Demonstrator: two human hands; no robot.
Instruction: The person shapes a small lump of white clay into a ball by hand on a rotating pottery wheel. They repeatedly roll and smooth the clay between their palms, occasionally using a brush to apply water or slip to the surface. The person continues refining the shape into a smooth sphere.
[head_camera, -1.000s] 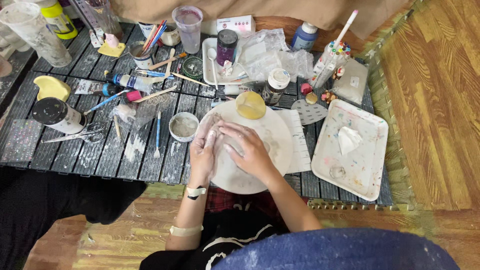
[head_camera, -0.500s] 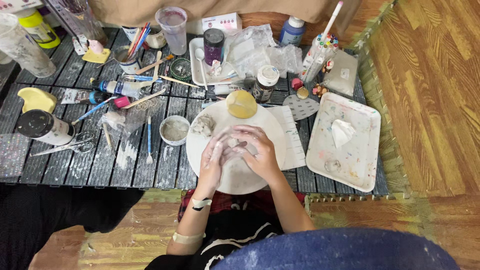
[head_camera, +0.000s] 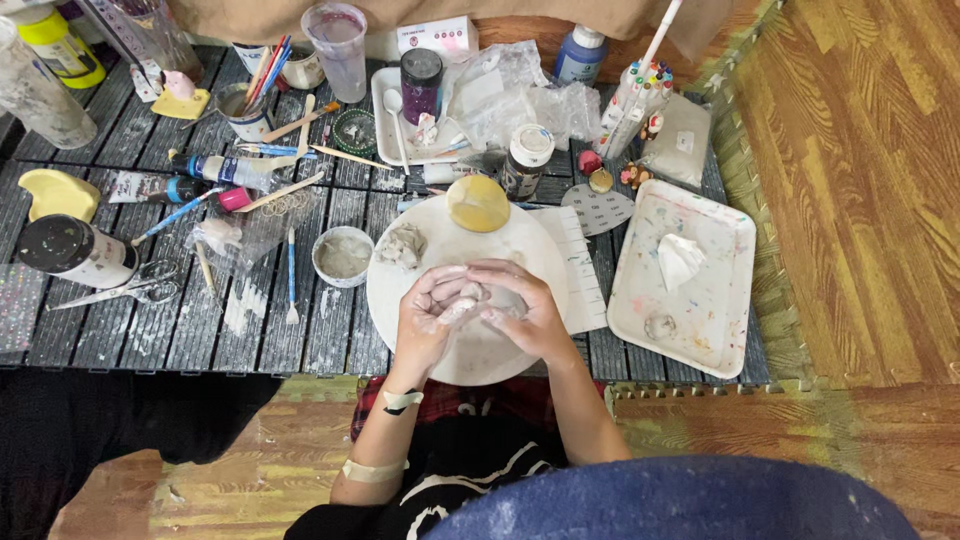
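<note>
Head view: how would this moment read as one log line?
left hand: cupping small pale clay lump | right hand: pressing it | under: round white board | near: small grey water bowl

Left of the grip sit a small bowl of grey slurry (head_camera: 343, 256), a blue-handled tool (head_camera: 291, 272) and scissors (head_camera: 110, 291), a yellow sponge (head_camera: 478, 203) lies just beyond it, and a paint-stained tray (head_camera: 700, 330) holding crumpled tissue (head_camera: 678, 259) stands right.

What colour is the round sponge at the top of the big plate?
Yellow. The sponge sits at the far edge of the white plate, clearest in the head view.
</note>
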